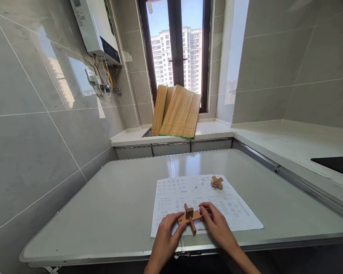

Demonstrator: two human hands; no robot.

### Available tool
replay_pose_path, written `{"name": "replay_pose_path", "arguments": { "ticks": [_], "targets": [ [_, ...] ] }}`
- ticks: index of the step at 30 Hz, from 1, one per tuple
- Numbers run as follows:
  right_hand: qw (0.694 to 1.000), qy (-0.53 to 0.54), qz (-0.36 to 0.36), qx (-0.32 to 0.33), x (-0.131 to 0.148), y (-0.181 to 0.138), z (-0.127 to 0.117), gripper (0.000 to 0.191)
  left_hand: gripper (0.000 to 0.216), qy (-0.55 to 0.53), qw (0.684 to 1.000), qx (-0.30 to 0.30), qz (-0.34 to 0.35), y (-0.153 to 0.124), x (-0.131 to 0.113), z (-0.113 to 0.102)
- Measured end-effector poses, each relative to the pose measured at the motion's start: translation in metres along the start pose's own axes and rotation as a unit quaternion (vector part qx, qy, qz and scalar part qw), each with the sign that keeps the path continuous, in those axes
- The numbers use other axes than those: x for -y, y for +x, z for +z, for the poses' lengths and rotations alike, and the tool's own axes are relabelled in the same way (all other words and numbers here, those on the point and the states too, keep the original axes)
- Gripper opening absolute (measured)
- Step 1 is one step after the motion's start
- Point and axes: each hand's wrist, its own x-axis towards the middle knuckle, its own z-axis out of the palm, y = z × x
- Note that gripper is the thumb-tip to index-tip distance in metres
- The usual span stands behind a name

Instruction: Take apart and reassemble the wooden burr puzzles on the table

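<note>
Looking from the head: pinching one end of a wooden plank, apparently marked 2, between thumb and fingers of the left hand. At the plank's other end, lightly curled fingers of the right hand; cannot tell whether gripping or only touching. Between both hands, crossing the plank, a wooden rod, with a small wooden block at the crossing; cannot tell how joined.

By judgement, at the stage of steadying and lining up the crossed pieces. Probably calls next for a firm left hold, leaving the right fingers free to turn or nudge a piece.

Beneath the pieces, a printed sheet, spread flat on the table. Beyond the right hand, well apart from the fingers, a wooden cross on the same sheet. Far ahead of both hands, on the counter before the window, bamboo mats. Can make out no container near the hands, so can report no contents.
</note>
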Motion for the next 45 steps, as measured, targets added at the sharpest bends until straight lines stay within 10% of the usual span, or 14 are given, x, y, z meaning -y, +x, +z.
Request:
{"name": "replay_pose_path", "arguments": {
  "ticks": [12,28,45],
  "targets": [
    [0.956,-0.082,-0.063,0.275,0.017,0.022,-0.008,0.104,0.033,-0.037,0.999,-0.012,-0.015,-0.002,0.000,-0.001],
    [0.967,-0.188,-0.069,0.156,-0.021,0.017,-0.032,0.086,0.039,-0.086,0.993,-0.049,-0.062,0.001,0.000,-0.006],
    [0.971,-0.109,-0.137,0.165,0.022,0.024,-0.012,0.048,0.035,-0.095,0.995,-0.027,-0.032,0.000,-0.001,-0.008]
  ]
}}
